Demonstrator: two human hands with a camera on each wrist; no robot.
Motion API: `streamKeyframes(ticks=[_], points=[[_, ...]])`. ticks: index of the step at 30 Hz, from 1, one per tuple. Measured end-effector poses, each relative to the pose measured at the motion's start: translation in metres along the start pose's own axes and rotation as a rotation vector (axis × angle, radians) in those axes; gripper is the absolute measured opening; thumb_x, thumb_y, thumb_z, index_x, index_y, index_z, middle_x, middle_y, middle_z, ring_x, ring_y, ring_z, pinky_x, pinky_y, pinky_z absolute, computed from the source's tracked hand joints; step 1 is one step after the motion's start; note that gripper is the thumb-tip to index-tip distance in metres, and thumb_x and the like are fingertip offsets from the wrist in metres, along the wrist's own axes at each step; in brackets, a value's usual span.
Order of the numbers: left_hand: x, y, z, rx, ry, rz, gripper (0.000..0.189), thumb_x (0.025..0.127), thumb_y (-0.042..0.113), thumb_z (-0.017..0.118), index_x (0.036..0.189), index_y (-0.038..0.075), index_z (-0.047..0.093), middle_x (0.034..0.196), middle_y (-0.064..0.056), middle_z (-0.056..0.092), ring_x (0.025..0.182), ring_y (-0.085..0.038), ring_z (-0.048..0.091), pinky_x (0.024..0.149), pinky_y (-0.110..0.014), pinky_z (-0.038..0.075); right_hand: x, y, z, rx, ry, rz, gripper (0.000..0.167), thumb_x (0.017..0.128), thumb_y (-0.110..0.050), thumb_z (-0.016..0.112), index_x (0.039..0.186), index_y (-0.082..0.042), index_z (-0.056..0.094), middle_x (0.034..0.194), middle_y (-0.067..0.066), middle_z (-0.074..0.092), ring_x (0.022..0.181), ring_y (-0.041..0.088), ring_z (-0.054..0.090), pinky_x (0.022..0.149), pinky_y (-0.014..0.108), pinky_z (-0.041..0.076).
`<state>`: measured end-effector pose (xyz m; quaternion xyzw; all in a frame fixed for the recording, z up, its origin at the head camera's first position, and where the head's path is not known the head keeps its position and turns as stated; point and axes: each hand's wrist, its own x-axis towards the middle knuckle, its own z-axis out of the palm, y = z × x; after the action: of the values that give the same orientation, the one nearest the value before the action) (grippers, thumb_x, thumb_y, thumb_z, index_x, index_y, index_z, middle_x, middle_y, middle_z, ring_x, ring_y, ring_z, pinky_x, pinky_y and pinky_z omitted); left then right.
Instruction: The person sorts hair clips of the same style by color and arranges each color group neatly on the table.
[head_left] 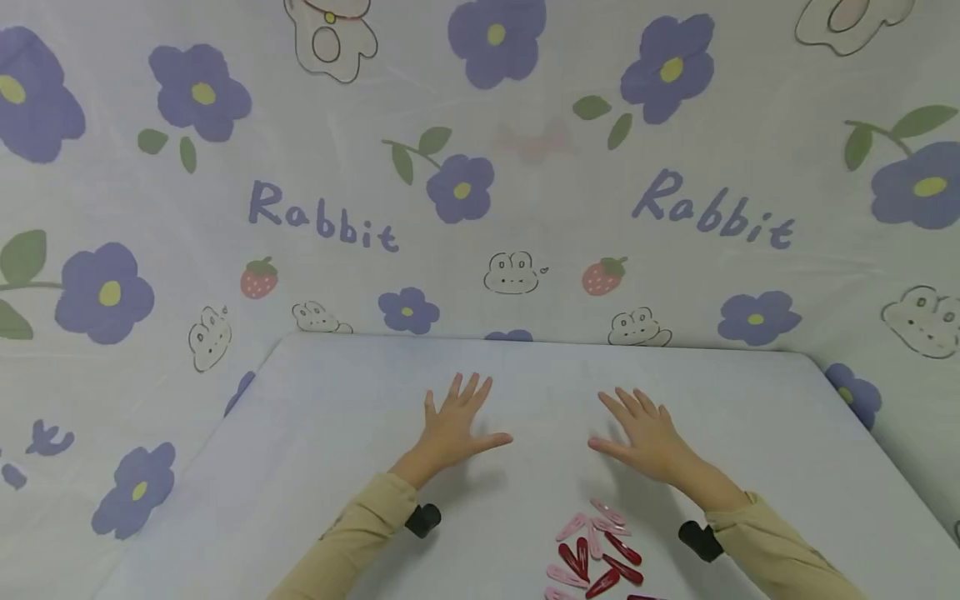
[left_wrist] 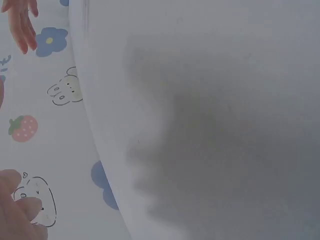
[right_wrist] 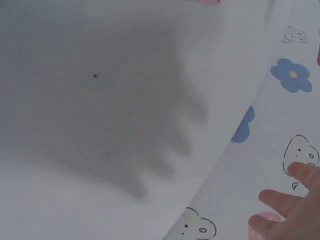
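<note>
My left hand [head_left: 450, 433] hovers over the white table with its fingers spread and nothing in it. Facing it, my right hand [head_left: 647, 437] is spread the same way, also holding nothing. Near the front edge of the head view lies a loose group of snap hair clips, some pink [head_left: 572, 526] and some dark red [head_left: 603, 582]. They lie nearer to the right hand, and neither hand touches them. In the left wrist view a few left fingertips [left_wrist: 29, 207] show at the lower left. The right wrist view catches right fingers [right_wrist: 282, 201] at its lower right.
The white tabletop [head_left: 337, 400] ends at a cloth backdrop [head_left: 540, 108] printed with flowers, rabbits and strawberries. A black wrist camera [head_left: 424, 521] sits under the left wrist, another black camera [head_left: 701, 541] under the right. Hand shadows fall on the table.
</note>
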<state>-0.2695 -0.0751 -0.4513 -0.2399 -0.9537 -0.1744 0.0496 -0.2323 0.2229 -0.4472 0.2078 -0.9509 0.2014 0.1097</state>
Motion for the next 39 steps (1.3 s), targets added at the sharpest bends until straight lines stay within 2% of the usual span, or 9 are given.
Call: streamKeyframes(ticks=[5,9,13,16,22,25,30,34,39], points=[[-0.002,0.007,0.0,-0.069,0.013,0.029,0.082,0.078,0.06,0.054,0.141,0.015,0.028,0.143,-0.007,0.024,0.131,-0.03,0.008,0.092,-0.063,0.0,-0.005,0.002,0.001,0.052,0.014,0.0,0.063,0.083,-0.042,0.059,0.126,0.002,0.046,0.125,0.026,0.042,0.117,0.046,0.03,0.09,0.06,0.02],[-0.008,0.009,0.008,-0.11,0.083,0.028,0.073,0.078,0.052,0.06,0.137,0.015,0.038,0.137,-0.006,0.038,0.128,-0.03,0.022,0.092,-0.061,0.007,-0.011,0.001,0.009,0.128,0.038,0.01,0.057,0.083,-0.039,0.061,0.122,0.001,0.05,0.122,0.022,0.047,0.115,0.041,0.034,0.091,0.056,0.024],[-0.016,0.013,0.02,-0.161,0.18,0.044,0.057,0.078,0.041,0.066,0.127,0.015,0.052,0.122,-0.001,0.053,0.108,-0.022,0.043,0.081,-0.049,0.024,-0.019,-0.002,0.02,0.188,0.068,0.034,0.051,0.083,-0.036,0.062,0.118,0.0,0.054,0.117,0.016,0.05,0.113,0.036,0.037,0.09,0.053,0.028],[-0.024,0.02,0.028,-0.236,0.206,0.072,0.046,0.076,0.033,0.07,0.118,0.015,0.06,0.107,0.001,0.061,0.089,-0.019,0.049,0.067,-0.04,0.023,-0.03,-0.006,0.026,0.243,0.083,0.044,0.046,0.082,-0.034,0.064,0.114,-0.002,0.057,0.113,0.011,0.054,0.109,0.031,0.039,0.087,0.051,0.031],[-0.036,0.039,0.043,-0.346,0.166,0.087,0.033,0.074,0.022,0.073,0.106,0.016,0.066,0.088,0.006,0.065,0.069,-0.01,0.048,0.061,-0.033,0.021,-0.052,-0.007,0.033,0.321,0.142,-0.123,0.022,0.076,-0.01,0.071,0.098,-0.008,0.066,0.092,-0.005,0.062,0.087,0.015,0.048,0.072,0.036,0.042],[-0.039,0.047,0.049,-0.38,0.137,0.084,0.031,0.075,0.021,0.072,0.104,0.015,0.067,0.082,0.01,0.065,0.062,-0.002,0.044,0.061,-0.032,0.022,-0.059,-0.005,0.035,0.382,0.145,-0.242,0.023,0.072,0.001,0.07,0.092,-0.011,0.067,0.084,-0.008,0.063,0.076,0.01,0.047,0.063,0.028,0.041],[-0.046,0.059,0.059,-0.43,0.14,0.091,0.027,0.075,0.023,0.071,0.101,0.013,0.068,0.073,0.013,0.064,0.052,0.006,0.038,0.062,-0.031,0.024,-0.067,-0.006,0.042,0.482,0.15,-0.334,0.024,0.07,0.001,0.072,0.09,-0.012,0.067,0.077,-0.006,0.059,0.067,0.01,0.044,0.053,0.023,0.037],[-0.046,0.067,0.061,-0.429,0.173,0.092,0.025,0.075,0.024,0.072,0.098,0.015,0.069,0.069,0.014,0.063,0.05,0.006,0.036,0.062,-0.029,0.024,-0.069,-0.009,0.047,0.484,0.182,-0.337,0.024,0.068,0.002,0.073,0.085,-0.014,0.068,0.074,-0.009,0.055,0.064,0.008,0.041,0.051,0.019,0.036],[-0.043,0.071,0.071,-0.437,0.131,0.06,0.024,0.074,0.027,0.072,0.096,0.017,0.07,0.066,0.017,0.059,0.053,0.006,0.037,0.062,-0.028,0.021,-0.071,-0.006,0.049,0.458,0.111,-0.28,0.021,0.07,-0.002,0.073,0.084,-0.017,0.068,0.075,-0.014,0.052,0.066,0.003,0.038,0.051,0.018,0.036]])
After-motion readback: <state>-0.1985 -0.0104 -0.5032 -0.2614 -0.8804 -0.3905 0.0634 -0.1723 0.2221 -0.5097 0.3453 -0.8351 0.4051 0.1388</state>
